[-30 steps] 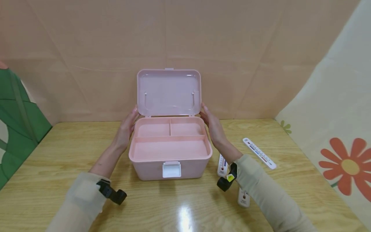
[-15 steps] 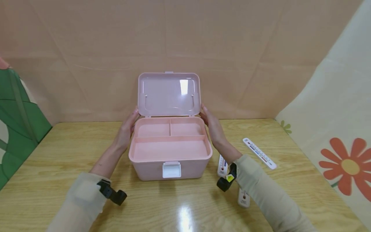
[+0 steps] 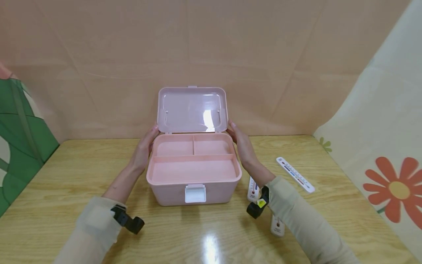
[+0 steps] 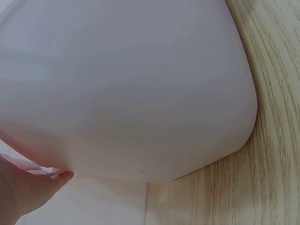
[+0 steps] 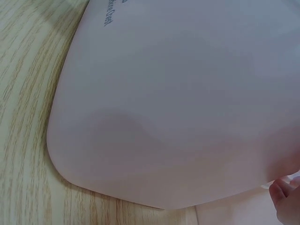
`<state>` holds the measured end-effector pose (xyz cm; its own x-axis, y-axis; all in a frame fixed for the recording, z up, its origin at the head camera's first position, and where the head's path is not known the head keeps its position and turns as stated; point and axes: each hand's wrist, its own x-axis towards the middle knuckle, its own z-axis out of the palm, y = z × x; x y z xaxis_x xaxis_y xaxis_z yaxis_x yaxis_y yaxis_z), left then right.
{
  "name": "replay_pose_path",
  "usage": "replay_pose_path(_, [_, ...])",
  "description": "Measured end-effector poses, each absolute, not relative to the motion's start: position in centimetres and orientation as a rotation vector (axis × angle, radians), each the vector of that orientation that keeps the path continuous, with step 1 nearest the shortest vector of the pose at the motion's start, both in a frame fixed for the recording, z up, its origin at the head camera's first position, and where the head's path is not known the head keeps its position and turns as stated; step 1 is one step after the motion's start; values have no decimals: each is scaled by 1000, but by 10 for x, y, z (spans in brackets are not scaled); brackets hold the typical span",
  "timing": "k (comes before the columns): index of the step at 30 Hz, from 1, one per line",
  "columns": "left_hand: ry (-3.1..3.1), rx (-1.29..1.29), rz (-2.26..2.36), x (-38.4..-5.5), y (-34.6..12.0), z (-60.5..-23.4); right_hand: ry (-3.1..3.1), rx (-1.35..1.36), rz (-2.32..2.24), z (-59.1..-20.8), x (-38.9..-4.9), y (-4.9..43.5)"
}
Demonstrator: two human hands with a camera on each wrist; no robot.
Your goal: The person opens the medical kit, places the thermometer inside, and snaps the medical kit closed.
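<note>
A pink storage box (image 3: 195, 192) with a white latch (image 3: 195, 193) stands on the table, its hinged lid (image 3: 188, 110) raised and leaning back. Inside its top is a tray (image 3: 194, 169) divided into three compartments. My left hand (image 3: 142, 148) lies along the left back corner, fingers extended toward the lower edge of the lid. On the opposite side my right hand (image 3: 244, 146) does the same, its fingertips partly hidden behind the lid. Both wrist views show fingertips (image 4: 65, 176) right at the box's back edge.
To the right, a white thermometer strip (image 3: 295, 174) lies slanted on the wooden table (image 3: 72, 176). Two more thermometer cards, one (image 3: 252, 190) beside the box and another (image 3: 277, 226) nearer, are partly covered by the right forearm. A beige cloth (image 3: 197, 40) hangs behind.
The lid has tipped farther back, its top edge sinking in the head view, and a bright reflection has appeared on it. Both hands and the box have hardly moved.
</note>
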<state>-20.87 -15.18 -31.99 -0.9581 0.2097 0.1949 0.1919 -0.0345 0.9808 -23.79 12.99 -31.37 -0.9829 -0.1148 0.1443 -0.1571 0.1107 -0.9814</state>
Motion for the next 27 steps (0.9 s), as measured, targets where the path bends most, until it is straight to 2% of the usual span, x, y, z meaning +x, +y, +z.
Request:
replay_pose_path(8, [2212,484,2188,-218,-154,-328,-2308,253,2071,-314,-238,130])
replay_pose_path(17, [2276,496,2149,-212,-150,-318,-2292,234,2058,-314,-237,130])
replay_pose_path(27, [2352,356,2052,-205,-155,-315,-2305,280,1998,-315,-239,131])
